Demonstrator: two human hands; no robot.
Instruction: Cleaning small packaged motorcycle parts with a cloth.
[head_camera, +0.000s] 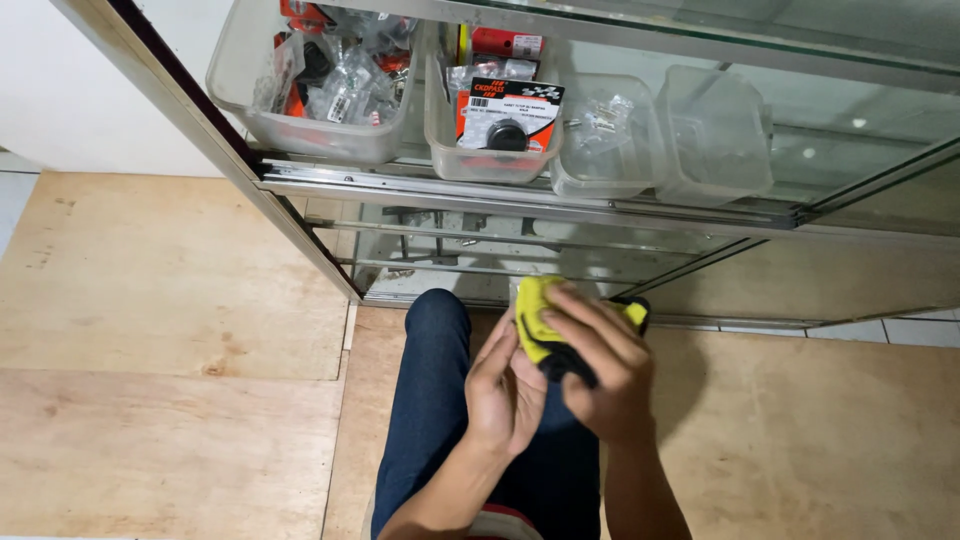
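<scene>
Both hands are together over the person's lap. The right hand (605, 375) is closed around a yellow and black cloth (545, 330), with its fingers bent over the top. The left hand (503, 385) is curled too and grips the same cloth from below. The cloth is bunched up between the two hands.

Under the hands is a leg in dark blue jeans (430, 400). The floor around it is made of pale wooden boards (170, 330).

Above the hands, well apart from them, is a glass cabinet (560, 200) with a shiny metal rail. Four clear plastic tubs stand in a row on its shelf. The tub up and to the left (315, 90) is full of small clear bags with red and black bits. The tub straight above the hands (490, 125) holds a flat card pack (510, 115) in orange, black and white with a round black part on it. The tub (605, 145) beside it holds a few small clear bags. The last tub (715, 135), up and to the right, looks bare inside.
</scene>
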